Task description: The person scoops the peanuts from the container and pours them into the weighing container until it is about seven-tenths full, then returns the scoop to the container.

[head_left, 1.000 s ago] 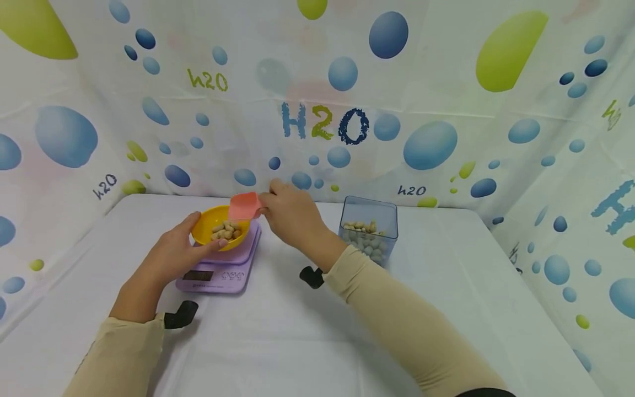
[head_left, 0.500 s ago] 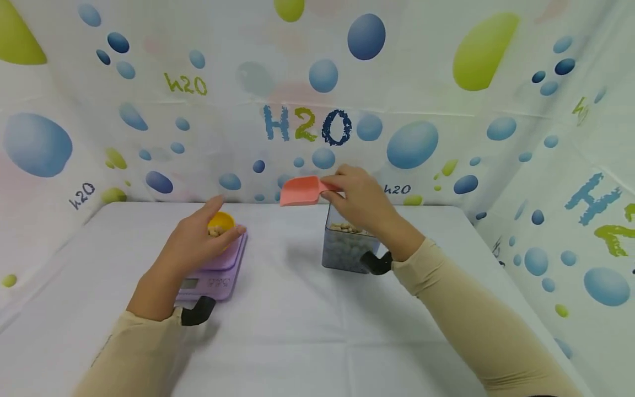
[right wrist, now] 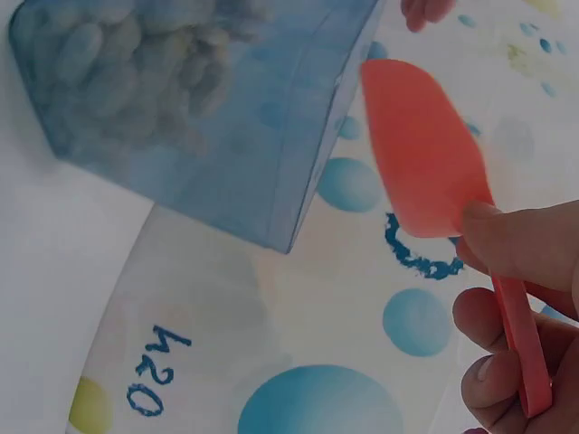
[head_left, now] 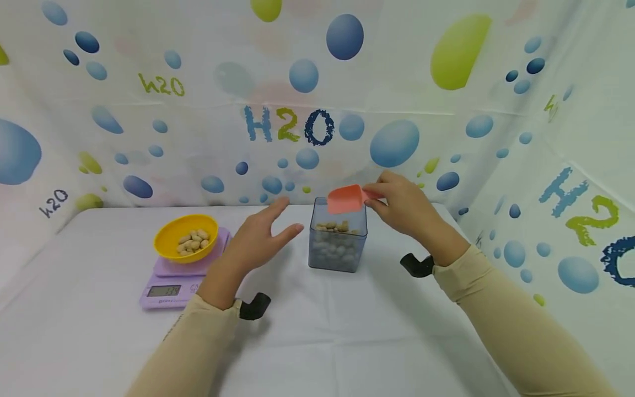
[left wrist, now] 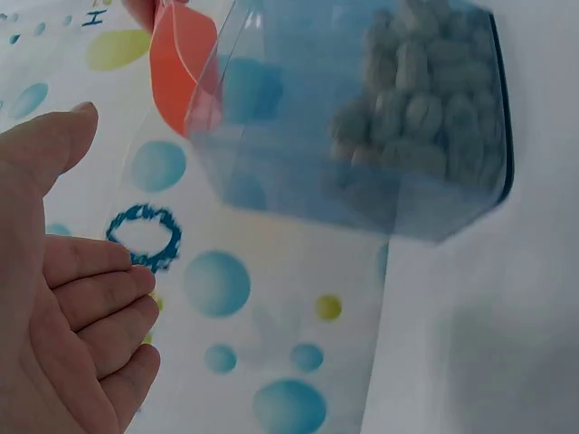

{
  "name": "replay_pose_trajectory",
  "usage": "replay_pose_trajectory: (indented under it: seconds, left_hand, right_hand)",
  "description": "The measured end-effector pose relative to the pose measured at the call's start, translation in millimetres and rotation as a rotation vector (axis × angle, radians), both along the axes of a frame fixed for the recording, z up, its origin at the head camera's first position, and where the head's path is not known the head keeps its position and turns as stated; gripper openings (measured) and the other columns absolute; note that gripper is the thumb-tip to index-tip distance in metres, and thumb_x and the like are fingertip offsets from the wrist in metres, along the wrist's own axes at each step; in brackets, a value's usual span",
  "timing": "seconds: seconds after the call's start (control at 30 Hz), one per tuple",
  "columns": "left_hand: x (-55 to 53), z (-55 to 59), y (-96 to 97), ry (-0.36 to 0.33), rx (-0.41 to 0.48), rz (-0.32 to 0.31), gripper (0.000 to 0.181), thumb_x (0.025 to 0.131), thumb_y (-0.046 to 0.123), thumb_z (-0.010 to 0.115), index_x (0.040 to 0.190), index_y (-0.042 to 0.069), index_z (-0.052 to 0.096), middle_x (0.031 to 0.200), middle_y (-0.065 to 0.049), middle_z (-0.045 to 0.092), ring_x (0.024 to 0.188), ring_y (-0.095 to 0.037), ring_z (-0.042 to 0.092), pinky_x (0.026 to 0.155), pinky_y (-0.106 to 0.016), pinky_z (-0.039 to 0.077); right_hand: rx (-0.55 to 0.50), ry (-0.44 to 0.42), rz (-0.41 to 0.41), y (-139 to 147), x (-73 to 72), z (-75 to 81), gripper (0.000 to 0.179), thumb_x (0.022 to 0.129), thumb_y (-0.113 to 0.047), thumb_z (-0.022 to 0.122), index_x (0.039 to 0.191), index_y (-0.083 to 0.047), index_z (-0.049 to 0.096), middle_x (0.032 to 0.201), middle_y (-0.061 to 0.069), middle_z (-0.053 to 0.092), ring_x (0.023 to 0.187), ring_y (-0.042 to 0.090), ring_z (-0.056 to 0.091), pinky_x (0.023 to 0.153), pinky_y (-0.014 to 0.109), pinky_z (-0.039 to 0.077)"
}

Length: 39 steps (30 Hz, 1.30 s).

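My right hand (head_left: pixel 404 204) grips the handle of a coral-pink scoop (head_left: pixel 345 199), its bowl over the mouth of a clear bluish square container (head_left: pixel 333 251). Unshelled peanuts (head_left: pixel 332 226) fill the container partway. In the right wrist view the scoop (right wrist: pixel 421 149) shows beside the container's rim, thumb and fingers round its handle. My left hand (head_left: pixel 255 240) is in the air to the left of the container, thumb and fingers spread and holding nothing. The left wrist view shows its palm (left wrist: pixel 81 344) and relaxed fingers apart from the container wall.
A yellow bowl (head_left: pixel 166 234) holding several peanuts sits on a purple kitchen scale (head_left: pixel 183 286) at the left, its display lit. White cloth (head_left: pixel 307 342) covers the table, and a bubble-print curtain (head_left: pixel 208 143) hangs behind it.
My right hand has carried the scoop rightward from over the yellow bowl to the container. My left hand has let go of the bowl and moved right. The head view has turned right.
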<state>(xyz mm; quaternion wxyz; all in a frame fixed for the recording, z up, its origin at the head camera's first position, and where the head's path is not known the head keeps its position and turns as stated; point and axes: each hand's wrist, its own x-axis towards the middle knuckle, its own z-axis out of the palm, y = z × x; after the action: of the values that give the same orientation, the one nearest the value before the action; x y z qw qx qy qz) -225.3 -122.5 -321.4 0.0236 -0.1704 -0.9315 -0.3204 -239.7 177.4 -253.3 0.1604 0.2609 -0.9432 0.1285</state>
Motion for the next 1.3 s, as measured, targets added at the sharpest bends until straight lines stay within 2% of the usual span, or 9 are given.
replay_pose_trajectory:
  seconds: [0.17, 0.33, 0.43, 0.53, 0.63, 0.83, 1.07, 1.2, 1.3]
  left_hand:
    - [-1.6, -7.1, 21.6, 0.020, 0.054, -0.053, 0.074, 0.098, 0.056, 0.050, 0.156, 0.015, 0.029, 0.161, -0.002, 0.029, 0.149, -0.021, 0.027, 0.120, -0.044, 0.027]
    - [-4.3, -15.2, 34.1, 0.053, 0.068, -0.066, 0.066, 0.101, 0.047, 0.049, 0.155, 0.013, 0.032, 0.160, -0.003, 0.032, 0.148, -0.018, 0.029, 0.119, -0.043, 0.029]
    - [-5.9, -20.2, 38.8, 0.077, 0.068, -0.066, 0.063, 0.102, 0.045, 0.048, 0.154, 0.012, 0.034, 0.159, -0.003, 0.034, 0.147, -0.018, 0.031, 0.118, -0.042, 0.031]
    - [-6.3, -23.8, 41.7, 0.092, 0.073, -0.069, 0.060, 0.103, 0.044, 0.048, 0.153, 0.013, 0.036, 0.159, -0.002, 0.035, 0.146, -0.018, 0.033, 0.118, -0.042, 0.032]
    - [-6.8, -25.7, 43.1, 0.104, 0.083, -0.077, 0.059, 0.102, 0.043, 0.049, 0.152, 0.012, 0.039, 0.158, -0.001, 0.036, 0.145, -0.018, 0.035, 0.117, -0.042, 0.034]
    - [-10.2, -26.7, 43.1, 0.105, 0.102, -0.110, 0.061, 0.101, 0.042, 0.053, 0.152, 0.013, 0.038, 0.159, 0.001, 0.035, 0.144, -0.020, 0.037, 0.115, -0.045, 0.036]
    - [-12.0, -26.7, 41.4, 0.097, 0.113, -0.125, 0.062, 0.101, 0.042, 0.053, 0.153, 0.013, 0.036, 0.159, 0.000, 0.033, 0.145, -0.020, 0.036, 0.115, -0.045, 0.035]
    - [-11.9, -26.4, 41.4, 0.090, 0.109, -0.120, 0.062, 0.101, 0.042, 0.054, 0.153, 0.013, 0.037, 0.159, 0.000, 0.033, 0.145, -0.020, 0.036, 0.115, -0.045, 0.036]
    - [-11.4, -26.1, 41.6, 0.082, 0.108, -0.121, 0.062, 0.101, 0.041, 0.054, 0.153, 0.013, 0.036, 0.159, 0.002, 0.033, 0.144, -0.020, 0.036, 0.115, -0.045, 0.036]
  right_hand:
    - [0.103, 0.106, 0.042, -2.0, -0.6, -5.0, 0.026, 0.089, -0.016, 0.074, 0.114, -0.011, 0.075, 0.084, 0.005, 0.060, 0.072, 0.021, 0.053, 0.058, 0.029, 0.046]
    - [0.215, 0.226, 0.085, -11.7, -3.0, -15.2, 0.017, 0.085, -0.012, 0.076, 0.102, -0.015, 0.078, 0.080, 0.004, 0.060, 0.068, 0.023, 0.055, 0.054, 0.032, 0.046]
    - [0.289, 0.237, 0.063, -19.5, -4.3, -22.5, 0.016, 0.085, -0.010, 0.074, 0.099, -0.017, 0.079, 0.080, 0.003, 0.060, 0.069, 0.023, 0.055, 0.056, 0.036, 0.049]
    - [0.397, 0.245, 0.024, -27.3, -5.9, -28.9, 0.018, 0.087, -0.012, 0.072, 0.101, -0.020, 0.078, 0.084, 0.004, 0.061, 0.072, 0.024, 0.056, 0.064, 0.041, 0.053]
    - [0.486, 0.276, 0.006, -33.2, -7.6, -32.1, 0.020, 0.087, -0.011, 0.071, 0.105, -0.020, 0.077, 0.089, 0.004, 0.063, 0.076, 0.024, 0.057, 0.068, 0.040, 0.054]
    - [0.511, 0.344, 0.052, -37.0, -8.5, -28.3, 0.023, 0.085, -0.010, 0.074, 0.105, -0.019, 0.078, 0.090, 0.004, 0.066, 0.077, 0.024, 0.057, 0.063, 0.036, 0.047]
    - [0.574, 0.489, 0.087, -34.7, -10.8, -24.2, 0.022, 0.079, -0.009, 0.082, 0.098, -0.021, 0.079, 0.083, 0.001, 0.065, 0.073, 0.023, 0.053, 0.058, 0.033, 0.039]
    - [0.611, 0.469, 0.167, -38.7, -16.8, -30.9, 0.021, 0.077, -0.015, 0.085, 0.097, -0.018, 0.079, 0.084, 0.000, 0.067, 0.074, 0.022, 0.053, 0.060, 0.031, 0.042]
    - [0.579, 0.395, 0.199, -42.9, -20.6, -33.8, 0.021, 0.079, -0.014, 0.084, 0.099, -0.017, 0.079, 0.086, 0.001, 0.069, 0.076, 0.022, 0.055, 0.063, 0.031, 0.046]
